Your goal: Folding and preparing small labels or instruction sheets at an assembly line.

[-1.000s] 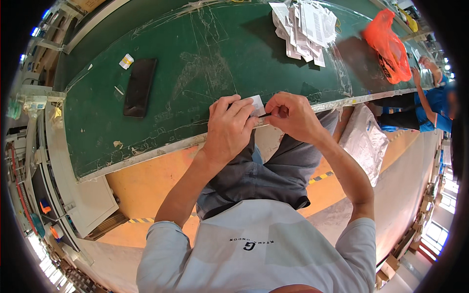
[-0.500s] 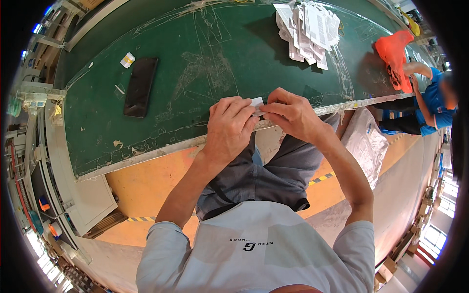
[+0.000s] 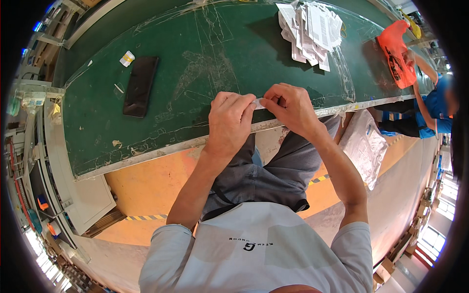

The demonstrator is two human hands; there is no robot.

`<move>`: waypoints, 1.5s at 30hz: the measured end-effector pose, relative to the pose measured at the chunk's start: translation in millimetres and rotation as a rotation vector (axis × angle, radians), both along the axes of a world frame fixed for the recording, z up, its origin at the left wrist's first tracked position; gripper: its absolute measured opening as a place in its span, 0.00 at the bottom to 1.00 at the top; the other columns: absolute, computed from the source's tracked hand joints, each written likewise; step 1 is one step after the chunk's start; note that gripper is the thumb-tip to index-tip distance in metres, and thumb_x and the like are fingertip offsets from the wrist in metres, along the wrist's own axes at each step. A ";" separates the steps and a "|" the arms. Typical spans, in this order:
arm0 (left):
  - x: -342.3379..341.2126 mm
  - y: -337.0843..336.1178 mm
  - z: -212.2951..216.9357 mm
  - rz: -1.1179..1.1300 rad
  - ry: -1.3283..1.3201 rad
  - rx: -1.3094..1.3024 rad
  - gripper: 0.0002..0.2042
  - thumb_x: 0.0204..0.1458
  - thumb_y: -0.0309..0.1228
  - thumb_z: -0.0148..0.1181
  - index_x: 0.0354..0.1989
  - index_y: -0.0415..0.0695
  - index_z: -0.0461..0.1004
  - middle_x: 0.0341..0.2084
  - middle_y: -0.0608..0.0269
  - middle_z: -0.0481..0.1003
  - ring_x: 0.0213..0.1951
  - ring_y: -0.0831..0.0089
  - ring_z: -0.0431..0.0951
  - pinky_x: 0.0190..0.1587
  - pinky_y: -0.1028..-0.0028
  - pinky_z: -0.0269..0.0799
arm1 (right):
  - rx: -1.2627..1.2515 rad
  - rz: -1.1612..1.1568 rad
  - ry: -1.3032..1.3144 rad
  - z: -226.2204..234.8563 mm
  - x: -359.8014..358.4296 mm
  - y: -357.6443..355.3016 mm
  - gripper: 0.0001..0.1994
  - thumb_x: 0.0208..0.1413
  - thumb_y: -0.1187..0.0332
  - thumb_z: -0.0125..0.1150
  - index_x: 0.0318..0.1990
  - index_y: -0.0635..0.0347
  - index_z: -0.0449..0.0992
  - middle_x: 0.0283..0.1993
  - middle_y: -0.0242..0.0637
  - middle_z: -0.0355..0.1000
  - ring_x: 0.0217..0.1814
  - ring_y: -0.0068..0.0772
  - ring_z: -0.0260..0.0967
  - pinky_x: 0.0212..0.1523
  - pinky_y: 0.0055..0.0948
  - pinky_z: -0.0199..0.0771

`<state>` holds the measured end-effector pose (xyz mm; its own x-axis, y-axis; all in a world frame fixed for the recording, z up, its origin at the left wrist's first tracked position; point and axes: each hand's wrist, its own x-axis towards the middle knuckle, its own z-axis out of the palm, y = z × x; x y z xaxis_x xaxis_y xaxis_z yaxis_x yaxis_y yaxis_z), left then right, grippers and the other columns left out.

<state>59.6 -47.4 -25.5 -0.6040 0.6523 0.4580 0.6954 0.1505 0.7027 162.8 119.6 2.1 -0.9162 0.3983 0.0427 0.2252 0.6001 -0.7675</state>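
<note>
A small white piece of paper (image 3: pixel 258 103) sits between my hands above the near edge of the green table; most of it is hidden by fingers. My left hand (image 3: pixel 229 118) pinches it from one side, thumb and fingers closed. On its other side, my right hand (image 3: pixel 292 108) grips it between thumb and bent forefinger. The two sets of fingertips are close together.
A loose pile of printed white sheets (image 3: pixel 312 31) lies toward the far right of the green table (image 3: pixel 171 93). To the left are a black phone (image 3: pixel 140 87) and a small white bundle with a yellow band (image 3: pixel 127 59). At right, a co-worker (image 3: pixel 437 105) handles a red plastic bag (image 3: pixel 396 53).
My hands have shifted slightly away from me with the paper, and less of it shows now. The co-worker's red bag has moved a little to the right.
</note>
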 end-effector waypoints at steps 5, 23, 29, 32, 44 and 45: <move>3.1 1.7 -0.5 0.039 0.081 0.004 0.07 0.54 0.23 0.69 0.40 0.41 0.84 0.39 0.60 0.81 0.44 0.57 0.79 0.47 0.63 0.76 | 0.052 -0.049 0.000 -3.7 -1.3 -5.1 0.08 0.54 0.68 0.73 0.33 0.63 0.81 0.30 0.41 0.77 0.28 0.40 0.77 0.30 0.37 0.74; -0.6 0.2 -4.8 -0.049 0.228 -0.079 0.10 0.52 0.23 0.69 0.43 0.40 0.83 0.44 0.62 0.79 0.50 0.58 0.76 0.52 0.60 0.70 | 0.252 0.152 0.191 -7.7 4.6 1.3 0.06 0.57 0.70 0.70 0.41 0.56 0.83 0.37 0.38 0.74 0.31 0.46 0.76 0.33 0.40 0.76; -26.4 0.5 6.3 -0.113 -0.238 -0.071 0.10 0.66 0.33 0.61 0.43 0.38 0.81 0.36 0.61 0.79 0.38 0.68 0.80 0.42 0.67 0.74 | -0.226 0.101 0.090 3.0 -5.6 5.8 0.07 0.61 0.72 0.68 0.44 0.66 0.82 0.35 0.37 0.80 0.32 0.27 0.79 0.34 0.29 0.79; -43.5 0.4 15.6 -0.273 -0.928 -0.029 0.16 0.71 0.38 0.55 0.42 0.36 0.80 0.33 0.62 0.80 0.34 0.74 0.80 0.38 0.73 0.75 | -0.513 0.080 0.022 10.6 -10.9 8.6 0.09 0.64 0.72 0.66 0.46 0.71 0.81 0.33 0.37 0.82 0.34 0.20 0.79 0.36 0.25 0.82; -39.1 -0.1 20.2 -0.255 -0.902 -0.023 0.12 0.67 0.35 0.62 0.45 0.36 0.81 0.30 0.64 0.82 0.31 0.79 0.81 0.35 0.77 0.77 | -0.440 0.065 0.041 12.1 -10.8 0.5 0.10 0.64 0.72 0.67 0.45 0.73 0.81 0.34 0.37 0.81 0.34 0.21 0.79 0.38 0.23 0.82; -37.5 -1.1 19.9 -0.245 -0.875 -0.002 0.12 0.68 0.35 0.62 0.46 0.36 0.81 0.30 0.64 0.82 0.32 0.79 0.81 0.36 0.77 0.78 | -0.456 0.062 0.070 10.9 -10.8 0.6 0.09 0.64 0.73 0.67 0.45 0.73 0.81 0.34 0.36 0.81 0.34 0.20 0.79 0.38 0.23 0.82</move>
<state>22.1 -48.5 -5.6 -0.5796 0.8087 -0.1002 -0.0741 0.0701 0.9948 152.0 120.2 13.0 -0.9401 0.3353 -0.0616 0.1377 0.2081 -0.9684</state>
